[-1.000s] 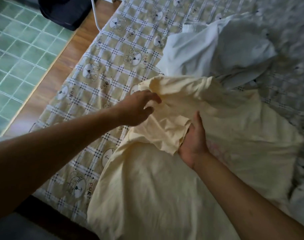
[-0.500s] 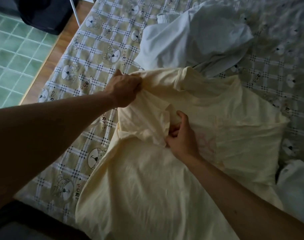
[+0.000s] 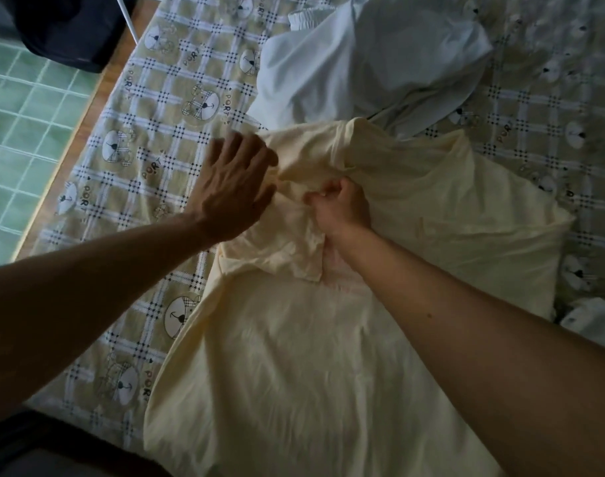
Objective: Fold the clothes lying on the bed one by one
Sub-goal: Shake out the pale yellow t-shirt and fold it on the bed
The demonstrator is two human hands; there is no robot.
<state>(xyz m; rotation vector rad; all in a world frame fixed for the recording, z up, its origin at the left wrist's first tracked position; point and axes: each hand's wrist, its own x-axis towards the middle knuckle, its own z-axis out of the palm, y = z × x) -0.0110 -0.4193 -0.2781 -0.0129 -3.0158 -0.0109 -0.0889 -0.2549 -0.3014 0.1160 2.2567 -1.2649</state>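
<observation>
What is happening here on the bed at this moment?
A person is working on a pale yellow shirt spread over the checked bedsheet. The right hand grips a bunch of its fabric near the sleeve, while the left hand, fingers straight, is at the shirt's left edge. A white garment lies crumpled beyond it, not yet folded.

Both arms reach forward; the left grip (image 3: 235,187) lies flat, fingers spread, just beside the right grip (image 3: 339,206), curled and pinching the shirt (image 3: 294,356).
</observation>
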